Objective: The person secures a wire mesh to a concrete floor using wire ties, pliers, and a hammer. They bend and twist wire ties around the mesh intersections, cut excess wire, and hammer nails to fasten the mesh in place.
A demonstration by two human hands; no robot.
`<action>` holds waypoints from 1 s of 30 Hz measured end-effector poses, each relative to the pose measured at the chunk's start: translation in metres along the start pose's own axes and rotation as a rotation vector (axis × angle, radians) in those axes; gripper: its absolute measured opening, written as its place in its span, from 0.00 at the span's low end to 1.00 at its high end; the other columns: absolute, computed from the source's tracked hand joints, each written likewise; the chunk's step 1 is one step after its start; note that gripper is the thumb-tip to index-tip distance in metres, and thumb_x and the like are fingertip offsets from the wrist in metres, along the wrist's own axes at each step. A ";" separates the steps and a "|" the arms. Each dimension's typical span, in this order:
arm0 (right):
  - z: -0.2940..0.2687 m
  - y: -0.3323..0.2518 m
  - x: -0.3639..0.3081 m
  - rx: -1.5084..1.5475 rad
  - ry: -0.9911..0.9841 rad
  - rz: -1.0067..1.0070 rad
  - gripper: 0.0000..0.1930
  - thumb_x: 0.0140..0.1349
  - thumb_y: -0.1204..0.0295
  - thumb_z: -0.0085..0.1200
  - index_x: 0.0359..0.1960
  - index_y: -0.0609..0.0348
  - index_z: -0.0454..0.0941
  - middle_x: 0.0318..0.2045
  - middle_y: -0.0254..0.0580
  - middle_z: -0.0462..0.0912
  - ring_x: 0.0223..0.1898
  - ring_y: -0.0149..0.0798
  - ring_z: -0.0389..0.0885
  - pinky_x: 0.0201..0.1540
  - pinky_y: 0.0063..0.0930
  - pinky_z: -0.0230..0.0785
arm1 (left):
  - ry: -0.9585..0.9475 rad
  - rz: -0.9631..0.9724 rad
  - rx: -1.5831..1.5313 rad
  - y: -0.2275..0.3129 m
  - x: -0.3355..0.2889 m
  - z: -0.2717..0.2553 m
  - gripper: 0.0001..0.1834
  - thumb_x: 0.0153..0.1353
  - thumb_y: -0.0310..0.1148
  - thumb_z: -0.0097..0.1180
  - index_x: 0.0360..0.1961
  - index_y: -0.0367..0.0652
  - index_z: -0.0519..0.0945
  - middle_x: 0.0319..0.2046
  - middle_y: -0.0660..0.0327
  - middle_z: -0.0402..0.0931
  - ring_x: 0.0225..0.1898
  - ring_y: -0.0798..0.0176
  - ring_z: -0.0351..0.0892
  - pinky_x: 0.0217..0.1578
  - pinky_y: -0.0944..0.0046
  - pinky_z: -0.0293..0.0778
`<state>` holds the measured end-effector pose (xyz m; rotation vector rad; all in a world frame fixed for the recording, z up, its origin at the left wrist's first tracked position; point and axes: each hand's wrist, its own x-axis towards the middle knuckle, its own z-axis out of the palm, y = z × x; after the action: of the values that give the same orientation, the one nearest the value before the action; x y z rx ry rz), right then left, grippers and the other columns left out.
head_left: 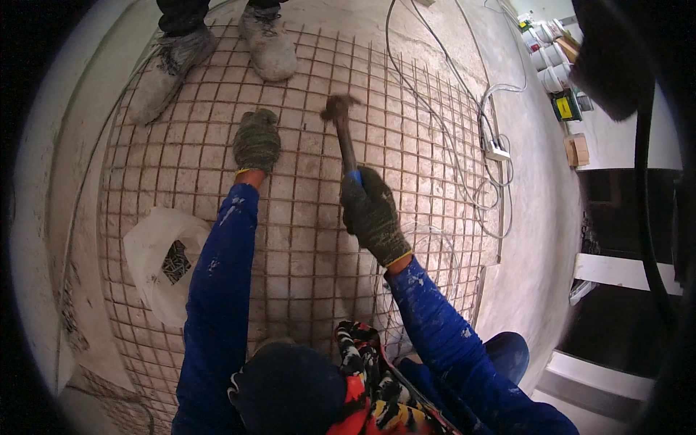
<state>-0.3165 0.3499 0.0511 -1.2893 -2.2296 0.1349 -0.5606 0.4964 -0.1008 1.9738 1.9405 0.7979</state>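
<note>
**Hammer raised over wire mesh**

The right hand point(373, 214), in a dark knit glove, is wrapped tight round the handle of a hammer point(343, 134). The shaft runs up and away from the fist, and the blurred head hangs above the mesh point(304, 239). The left hand point(256, 140), gloved the same way, lies palm down with fingers together, pressed on the mesh just left of the hammer head. Both arms wear blue sleeves.

The mesh is a rusty wire grid spread over a pale floor point(536, 239). On it, left of the left forearm, lies a white plastic bag point(148, 254) with dark small parts showing in its mouth. At the far edge stand another person's dusty boots point(267, 40). White cables point(493, 130) loop across the mesh and floor to the right, with buckets point(547, 54) beyond them.
</note>
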 end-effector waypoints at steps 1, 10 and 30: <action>-0.003 0.001 0.007 0.219 -0.081 0.267 0.09 0.64 0.76 0.54 0.45 0.58 0.78 0.37 0.53 0.79 0.37 0.54 0.82 0.34 0.48 0.74 | -0.006 -0.034 0.012 0.005 -0.001 -0.004 0.20 0.64 0.40 0.63 0.56 0.50 0.83 0.58 0.45 0.77 0.59 0.44 0.78 0.59 0.49 0.75; 0.033 0.021 0.034 -0.169 -0.433 0.089 0.14 0.65 0.75 0.50 0.52 0.60 0.77 0.40 0.53 0.82 0.40 0.57 0.83 0.40 0.49 0.77 | -0.083 -0.191 -0.024 0.027 0.003 -0.024 0.23 0.60 0.46 0.66 0.56 0.53 0.85 0.61 0.49 0.74 0.60 0.46 0.78 0.61 0.47 0.75; 0.002 0.002 0.048 -0.121 -0.252 -0.046 0.14 0.65 0.71 0.53 0.52 0.56 0.77 0.43 0.51 0.83 0.41 0.57 0.84 0.44 0.52 0.77 | 0.188 -0.094 -0.165 0.008 0.003 -0.004 0.18 0.59 0.36 0.62 0.50 0.45 0.87 0.51 0.50 0.84 0.53 0.46 0.82 0.58 0.50 0.75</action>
<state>-0.3337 0.3909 0.0685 -1.3467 -2.5133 0.1540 -0.5563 0.4981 -0.0925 1.7545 1.9792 1.1147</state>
